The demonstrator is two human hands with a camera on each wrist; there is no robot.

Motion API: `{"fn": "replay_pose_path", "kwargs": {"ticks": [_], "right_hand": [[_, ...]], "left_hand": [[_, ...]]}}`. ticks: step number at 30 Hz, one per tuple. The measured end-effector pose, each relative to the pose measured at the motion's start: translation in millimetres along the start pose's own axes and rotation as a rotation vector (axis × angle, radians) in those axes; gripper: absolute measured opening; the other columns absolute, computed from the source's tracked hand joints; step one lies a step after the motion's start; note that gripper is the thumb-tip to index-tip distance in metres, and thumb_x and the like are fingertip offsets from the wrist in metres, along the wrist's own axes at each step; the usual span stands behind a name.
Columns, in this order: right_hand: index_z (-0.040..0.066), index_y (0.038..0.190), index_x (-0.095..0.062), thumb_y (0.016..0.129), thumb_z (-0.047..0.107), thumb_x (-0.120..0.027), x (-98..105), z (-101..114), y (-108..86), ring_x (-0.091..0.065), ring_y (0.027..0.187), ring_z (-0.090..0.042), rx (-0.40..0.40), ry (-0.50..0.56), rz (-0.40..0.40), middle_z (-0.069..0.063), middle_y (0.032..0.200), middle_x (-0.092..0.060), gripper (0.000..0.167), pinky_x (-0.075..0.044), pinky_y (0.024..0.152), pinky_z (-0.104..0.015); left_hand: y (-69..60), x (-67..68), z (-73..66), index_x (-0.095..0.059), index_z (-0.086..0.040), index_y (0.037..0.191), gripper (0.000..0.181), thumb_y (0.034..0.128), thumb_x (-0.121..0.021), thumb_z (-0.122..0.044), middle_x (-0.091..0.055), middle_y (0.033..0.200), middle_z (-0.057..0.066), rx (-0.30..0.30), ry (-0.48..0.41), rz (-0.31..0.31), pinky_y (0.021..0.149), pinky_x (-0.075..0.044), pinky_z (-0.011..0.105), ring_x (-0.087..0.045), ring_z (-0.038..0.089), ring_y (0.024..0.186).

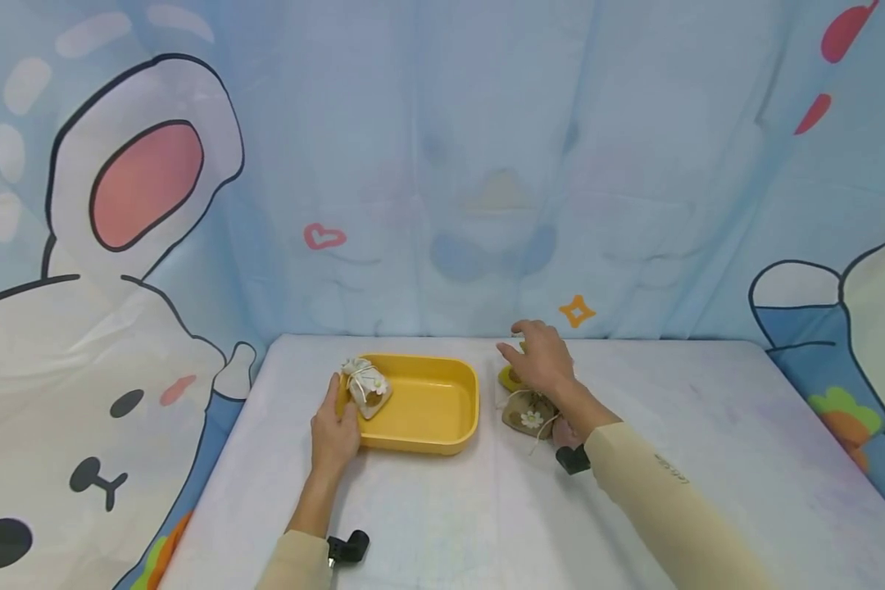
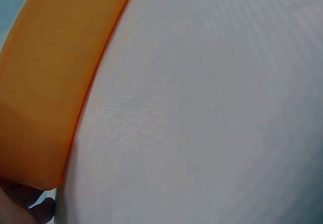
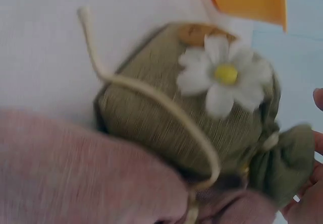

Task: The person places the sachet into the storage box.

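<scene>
A yellow tray [image 1: 420, 445] sits on the table, and my left hand [image 1: 334, 434] grips its left end. Inside, at that end, lies a white drawstring pouch [image 1: 367, 392] with a white flower. In the left wrist view, fingertips [image 2: 43, 210] show at the tray's corner. My right hand [image 1: 544, 358] is over a group of pouches to the tray's right, thumb and fingers apart. Below it lie an olive-brown drawstring pouch [image 1: 522, 414] with a daisy, a pink pouch [image 1: 565, 433] and a yellow item [image 1: 510, 378], partly hidden. The right wrist view shows fingers beside the olive pouch's gathered neck [image 3: 270, 143].
A white cloth covers the table [image 1: 442, 524]. Behind it hangs a light blue printed curtain [image 1: 487, 164]. Black wrist cameras sit under both wrists. A gap of tablecloth separates the tray from the pouches.
</scene>
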State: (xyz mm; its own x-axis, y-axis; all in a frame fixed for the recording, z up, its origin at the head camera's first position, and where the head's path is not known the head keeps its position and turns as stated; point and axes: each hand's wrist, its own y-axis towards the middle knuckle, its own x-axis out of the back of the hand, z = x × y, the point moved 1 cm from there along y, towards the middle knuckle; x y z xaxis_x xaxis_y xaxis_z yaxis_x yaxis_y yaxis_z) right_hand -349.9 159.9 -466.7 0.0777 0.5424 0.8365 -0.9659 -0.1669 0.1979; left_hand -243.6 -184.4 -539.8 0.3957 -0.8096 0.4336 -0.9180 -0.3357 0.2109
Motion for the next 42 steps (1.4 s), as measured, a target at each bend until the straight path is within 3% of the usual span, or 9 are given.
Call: {"fn": "replay_pose_path", "kwargs": {"ticks": [6, 8, 11, 16, 22, 30, 37, 42], "right_hand": [[-0.002, 0.145, -0.053, 0.103, 0.036, -0.063, 3, -23, 1.5, -0.044, 0.138, -0.051, -0.052, -0.092, -0.025, -0.029, 0.152, -0.047, 0.058, -0.041, 0.112, -0.067], [-0.004, 0.149, -0.049, 0.102, 0.039, -0.062, 3, -29, 1.6, -0.041, 0.140, -0.053, -0.098, -0.136, 0.022, -0.031, 0.154, -0.045, 0.065, -0.036, 0.115, -0.069], [-0.006, 0.148, -0.048, 0.103, 0.045, -0.058, 3, -35, 2.1, -0.049, 0.134, -0.053, -0.167, -0.189, 0.115, -0.032, 0.145, -0.053, 0.069, -0.034, 0.115, -0.071], [-0.006, 0.143, -0.053, 0.103, 0.056, -0.051, 3, -40, 3.9, -0.064, 0.115, -0.047, -0.219, -0.199, 0.227, -0.028, 0.128, -0.067, 0.074, -0.040, 0.109, -0.070], [0.001, 0.153, -0.045, 0.099, 0.060, -0.055, 2, -41, 5.8, -0.060, 0.124, -0.049, -0.211, -0.131, 0.239, -0.027, 0.142, -0.060, 0.081, -0.044, 0.107, -0.068], [0.009, 0.157, -0.046, 0.100, 0.048, -0.062, 2, -32, 4.1, -0.052, 0.136, -0.047, -0.156, -0.018, 0.249, -0.022, 0.154, -0.052, 0.070, -0.046, 0.109, -0.066], [0.010, 0.161, -0.038, 0.096, 0.052, -0.067, -4, -28, 7.1, -0.048, 0.139, -0.050, -0.132, -0.048, 0.333, -0.022, 0.156, -0.050, 0.083, -0.038, 0.115, -0.070], [0.009, 0.156, -0.047, 0.095, 0.047, -0.070, -6, -25, 8.7, -0.057, 0.130, -0.047, -0.090, -0.093, 0.295, -0.023, 0.149, -0.058, 0.076, -0.046, 0.109, -0.066]], "left_hand": [[-0.5, -2.5, 0.3, -0.034, 0.000, 0.161, 0.063, 0.1005, -0.049, -0.011, -0.039, 0.164, 0.019, -0.007, 0.007, 0.001, 0.127, -0.032, 0.053, -0.037, 0.037, 0.153], [-0.7, -3.1, -0.3, -0.034, 0.000, 0.161, 0.063, 0.1006, -0.049, -0.011, -0.039, 0.164, 0.018, -0.007, 0.006, 0.004, 0.127, -0.031, 0.052, -0.036, 0.036, 0.153], [-0.9, -3.5, -1.2, -0.034, 0.000, 0.161, 0.063, 0.1003, -0.049, -0.011, -0.040, 0.163, 0.018, -0.012, 0.005, 0.002, 0.127, -0.032, 0.052, -0.037, 0.037, 0.152], [-1.6, -3.0, -1.5, -0.035, 0.000, 0.161, 0.064, 0.0997, -0.049, -0.012, -0.042, 0.162, 0.019, -0.017, 0.020, -0.002, 0.126, -0.033, 0.053, -0.039, 0.038, 0.151], [-0.6, -1.7, -1.4, -0.033, -0.003, 0.162, 0.064, 0.1006, -0.048, -0.014, -0.039, 0.164, 0.018, -0.006, 0.020, 0.004, 0.127, -0.031, 0.052, -0.037, 0.037, 0.153], [0.2, -2.9, 1.3, -0.032, -0.003, 0.162, 0.064, 0.1018, -0.048, -0.014, -0.039, 0.165, 0.017, -0.003, 0.011, 0.009, 0.127, -0.031, 0.051, -0.036, 0.036, 0.153], [0.4, -3.5, 1.9, -0.032, -0.003, 0.163, 0.064, 0.1018, -0.048, -0.014, -0.038, 0.165, 0.016, -0.005, 0.007, 0.008, 0.127, -0.031, 0.051, -0.036, 0.035, 0.153], [0.1, -4.7, 0.7, -0.032, -0.002, 0.162, 0.064, 0.1018, -0.048, -0.013, -0.038, 0.165, 0.016, -0.008, -0.004, 0.016, 0.127, -0.031, 0.052, -0.035, 0.035, 0.154]]}}
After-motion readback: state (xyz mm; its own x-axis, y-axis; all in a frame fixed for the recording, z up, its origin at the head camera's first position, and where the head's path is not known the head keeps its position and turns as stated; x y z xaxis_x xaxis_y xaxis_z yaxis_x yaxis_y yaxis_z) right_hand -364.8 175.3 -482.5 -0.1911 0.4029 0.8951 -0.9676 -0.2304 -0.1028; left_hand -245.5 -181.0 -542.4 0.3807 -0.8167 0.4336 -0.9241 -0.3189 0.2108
